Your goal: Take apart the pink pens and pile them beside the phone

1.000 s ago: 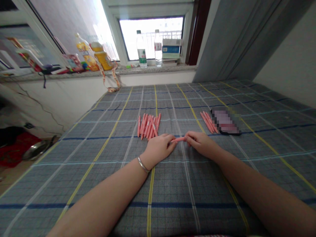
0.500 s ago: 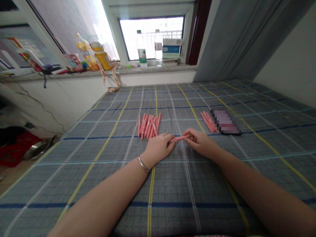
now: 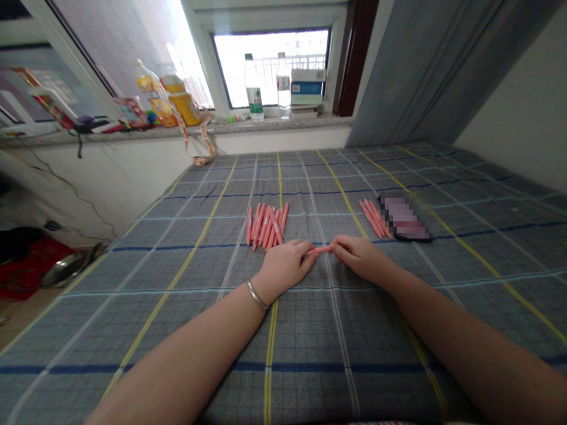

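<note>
Plaid cloth, grey with yellow, blue and white lines, covers the whole work surface. Its near edge and right side run out of frame, so its full extent cannot be read. A grey curtain hangs at far right beside a pale wall. A bright window sits far centre; the view through it is washed out. The stone sill below it carries two clear bottles, a blue-and-white box and, further left, an orange drink bottle and a yellow jar. Their labels are too small to read. On the floor at left lie a metal pan and a red cloth, both partly cut off. Both forearms enter from the near edge, elbows out of view. The left hand, with a thin bracelet at the wrist, rests knuckles-up on the cloth, fingers curled narrow, fingertips pinching the left end of a pink pen. The right hand is likewise curled, thumb and fingers closed on the pen's right end. The pen lies level between the hands, centre of the cloth, just above or on the surface; I cannot tell which. Both its ends are hidden by the fingers. A pile of pink pens lies just beyond the left hand, the pens overlapping so no count is possible. A smaller row of pink pens lies far right of the right hand, touching a dark flat object that is blurred out.
</note>
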Tool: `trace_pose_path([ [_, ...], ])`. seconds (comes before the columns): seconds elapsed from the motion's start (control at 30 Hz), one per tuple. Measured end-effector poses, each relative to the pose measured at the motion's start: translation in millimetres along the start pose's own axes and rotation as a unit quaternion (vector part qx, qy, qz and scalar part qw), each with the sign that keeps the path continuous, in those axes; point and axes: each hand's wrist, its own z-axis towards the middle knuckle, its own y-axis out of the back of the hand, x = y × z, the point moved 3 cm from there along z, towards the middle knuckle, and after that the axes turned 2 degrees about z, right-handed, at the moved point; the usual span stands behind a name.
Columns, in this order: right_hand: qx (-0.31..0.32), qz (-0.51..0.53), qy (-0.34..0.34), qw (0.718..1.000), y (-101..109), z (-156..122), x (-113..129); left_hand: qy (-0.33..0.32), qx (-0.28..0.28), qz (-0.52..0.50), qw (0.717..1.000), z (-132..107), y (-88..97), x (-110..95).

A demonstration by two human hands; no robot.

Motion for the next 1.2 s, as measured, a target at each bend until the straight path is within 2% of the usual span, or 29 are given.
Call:
trace_pose_path([
  [0.17,-0.018,0.046,0.007,0.999,-2.8,-1.3,-2.4,0.010,0.000,0.009,1.000,-0.2,1.0,0.1],
  [0.37,-0.004,0.038,0.005,0.999,-3.6,-0.8,-3.5,0.019,0.006,0.004,1.000,0.4,0.9,0.1],
  [0.8,0.017,-0.030,0.004,0.999,1.4,-0.7,4.4,-0.007,0.010,-0.012,1.000,-0.1,1.0,-1.3],
  [1.0,-0.016,0.048,0.009,0.999,-2.3,-1.2,-1.1,0.005,0.014,-0.008,1.000,-0.1,0.9,-1.0],
  [1.2,-0.011,0.053,0.006,0.999,-3.5,-0.9,-2.3,0.012,0.017,-0.011,1.000,0.4,0.9,-0.2],
])
